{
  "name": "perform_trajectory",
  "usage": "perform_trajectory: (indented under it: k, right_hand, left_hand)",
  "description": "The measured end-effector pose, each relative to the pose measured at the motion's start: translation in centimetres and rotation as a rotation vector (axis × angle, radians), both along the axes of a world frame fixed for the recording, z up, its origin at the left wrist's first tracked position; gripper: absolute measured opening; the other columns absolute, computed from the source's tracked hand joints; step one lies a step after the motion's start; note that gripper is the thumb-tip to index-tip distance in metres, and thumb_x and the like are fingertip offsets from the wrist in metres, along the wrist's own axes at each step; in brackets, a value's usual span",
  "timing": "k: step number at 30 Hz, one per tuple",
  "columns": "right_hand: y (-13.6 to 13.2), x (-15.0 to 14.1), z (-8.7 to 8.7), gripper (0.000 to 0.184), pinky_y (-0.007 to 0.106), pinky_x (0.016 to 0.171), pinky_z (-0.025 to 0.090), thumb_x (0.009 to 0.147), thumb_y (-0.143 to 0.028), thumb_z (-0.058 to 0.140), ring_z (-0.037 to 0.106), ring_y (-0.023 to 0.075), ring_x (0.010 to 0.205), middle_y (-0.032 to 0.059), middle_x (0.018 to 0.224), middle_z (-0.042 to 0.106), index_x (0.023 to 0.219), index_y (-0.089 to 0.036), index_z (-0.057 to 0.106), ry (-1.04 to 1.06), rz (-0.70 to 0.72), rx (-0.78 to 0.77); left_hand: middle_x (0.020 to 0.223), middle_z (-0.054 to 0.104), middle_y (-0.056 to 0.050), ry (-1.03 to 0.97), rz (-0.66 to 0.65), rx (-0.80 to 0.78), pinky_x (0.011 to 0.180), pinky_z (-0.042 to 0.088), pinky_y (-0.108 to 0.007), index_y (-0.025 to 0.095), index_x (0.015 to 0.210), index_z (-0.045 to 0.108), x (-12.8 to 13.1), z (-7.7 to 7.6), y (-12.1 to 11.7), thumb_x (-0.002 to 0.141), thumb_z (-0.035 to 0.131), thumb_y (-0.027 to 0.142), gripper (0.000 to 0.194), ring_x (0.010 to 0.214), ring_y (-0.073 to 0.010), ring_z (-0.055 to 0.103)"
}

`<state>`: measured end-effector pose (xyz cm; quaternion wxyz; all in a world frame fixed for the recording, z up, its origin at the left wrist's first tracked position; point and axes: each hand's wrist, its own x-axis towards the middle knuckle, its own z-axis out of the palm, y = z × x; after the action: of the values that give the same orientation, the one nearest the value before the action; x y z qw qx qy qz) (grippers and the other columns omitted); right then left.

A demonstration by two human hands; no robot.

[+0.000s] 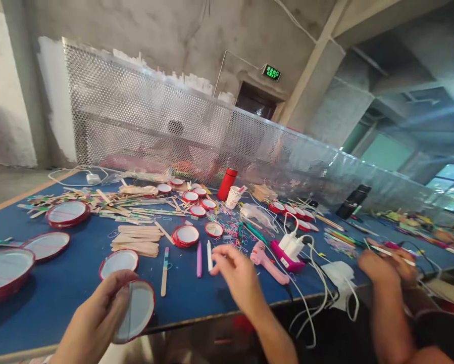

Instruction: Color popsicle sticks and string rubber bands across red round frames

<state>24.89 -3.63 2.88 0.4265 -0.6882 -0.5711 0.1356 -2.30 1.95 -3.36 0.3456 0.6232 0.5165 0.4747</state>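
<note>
My left hand (98, 316) is closed around the edge of a small drum-like disc (138, 311), pale-faced with a red rim, tilted above the table's front edge. My right hand (236, 275) hovers over the table with its fingers curled but apart. Its fingertips are right beside a slim white pen-like stick (209, 255); whether they touch it I cannot tell. A purple pen-like stick (199, 259) lies to the left of the white one. Farther left is a flat wooden stick (165, 275) with a coloured upper end. Another red-rimmed disc (118, 263) lies just beyond my left hand.
Stacked wooden sticks (136, 240), several red-rimmed discs (66, 213) and small coloured clips (230, 230) cover the blue table (79, 283). A pink glue gun (268, 263) and a power strip (287, 258) with cables are at right, near another person's hands (386, 260). A red bottle (227, 184) stands behind.
</note>
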Motion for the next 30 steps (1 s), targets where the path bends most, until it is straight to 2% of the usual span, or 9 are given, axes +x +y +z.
perform_trajectory:
  k: [2,4,6,9,12,15,21,26,30]
  right_hand:
    - [1.9,4.5,1.4,0.022,0.03,0.08,0.056,0.101,-0.032,0.051,0.073,0.0173,0.082,0.0026,0.089,0.074,0.097,-0.019,0.069,-0.108,-0.052,-0.076]
    - [3.7,8.4,2.1,0.019,0.035,0.082,0.057,0.1,-0.034,0.06,0.071,0.0186,0.088,0.0035,0.094,0.073,0.096,-0.017,0.07,-0.215,-0.083,-0.207]
    - [5.2,11.1,1.9,0.025,0.038,0.082,0.059,0.099,-0.037,0.065,0.07,0.0185,0.092,0.0052,0.11,0.071,0.112,-0.017,0.067,-0.298,-0.1,-0.343]
    - [6.5,13.2,0.8,0.031,0.041,0.086,0.059,0.099,-0.037,0.065,0.069,0.021,0.101,0.0073,0.123,0.067,0.123,-0.018,0.064,-0.398,-0.096,-0.488]
    - [7.0,13.7,-0.4,0.032,0.042,0.088,0.059,0.099,-0.037,0.065,0.068,0.0221,0.104,0.008,0.127,0.065,0.126,-0.019,0.063,-0.474,-0.077,-0.542]
    - [7.5,13.9,-0.8,0.031,0.042,0.089,0.058,0.099,-0.037,0.064,0.068,0.0218,0.104,0.0079,0.126,0.066,0.124,-0.02,0.064,-0.546,-0.06,-0.53]
    - [10.1,13.6,-0.3,0.032,0.045,0.093,0.057,0.099,-0.037,0.064,0.066,0.0231,0.109,0.0087,0.129,0.064,0.126,-0.019,0.063,-0.645,-0.016,-0.428]
    - [12.3,12.6,-0.8,0.033,0.045,0.093,0.057,0.099,-0.037,0.064,0.066,0.0232,0.11,0.0089,0.131,0.064,0.127,-0.02,0.062,-0.648,-0.011,-0.401]
    - [12.6,12.7,-0.8,0.033,0.045,0.092,0.057,0.099,-0.037,0.064,0.067,0.0229,0.108,0.0087,0.13,0.064,0.127,-0.02,0.062,-0.59,-0.03,-0.403]
  left_hand:
    - [0.077,0.079,0.002,0.052,-0.044,-0.021,0.056,0.056,-0.021,0.025,0.092,0.074,0.0,0.3,0.2,0.076,0.063,0.049,0.031,0.064,-0.0198,0.072]
    - [0.076,0.079,0.001,0.056,-0.03,-0.022,0.054,0.056,-0.02,0.024,0.091,0.075,0.3,0.8,0.0,0.076,0.062,0.046,0.029,0.065,-0.0201,0.073]
    - [0.07,0.076,0.002,0.016,0.048,-0.018,0.047,0.053,-0.019,0.024,0.093,0.073,0.9,1.3,-0.7,0.081,0.056,0.044,0.029,0.058,-0.0181,0.07]
    - [0.055,0.065,0.005,-0.036,0.099,-0.075,0.033,0.043,-0.018,0.024,0.095,0.071,1.9,2.2,-1.8,0.087,0.048,0.043,0.031,0.039,-0.0154,0.056]
    - [0.049,0.059,0.006,-0.052,0.095,-0.137,0.028,0.036,-0.019,0.024,0.095,0.071,2.3,2.5,-2.3,0.09,0.045,0.042,0.032,0.032,-0.0146,0.049]
    - [0.053,0.063,0.005,-0.037,0.074,-0.137,0.03,0.034,-0.02,0.025,0.093,0.071,2.1,2.2,-1.9,0.089,0.045,0.043,0.032,0.036,-0.0151,0.052]
    - [0.053,0.063,0.005,0.069,0.085,-0.043,0.047,0.043,-0.02,0.026,0.08,0.07,1.9,2.4,-1.6,0.089,0.042,0.041,0.033,0.05,-0.0175,0.059]
    - [0.051,0.061,0.005,0.059,0.083,-0.053,0.046,0.044,-0.021,0.026,0.075,0.066,2.1,3.3,-2.2,0.091,0.041,0.041,0.033,0.048,-0.0179,0.058]
    - [0.064,0.071,0.003,0.057,0.092,-0.115,0.041,0.046,-0.022,0.026,0.078,0.065,1.3,3.1,-1.6,0.086,0.047,0.05,0.031,0.047,-0.0183,0.059]
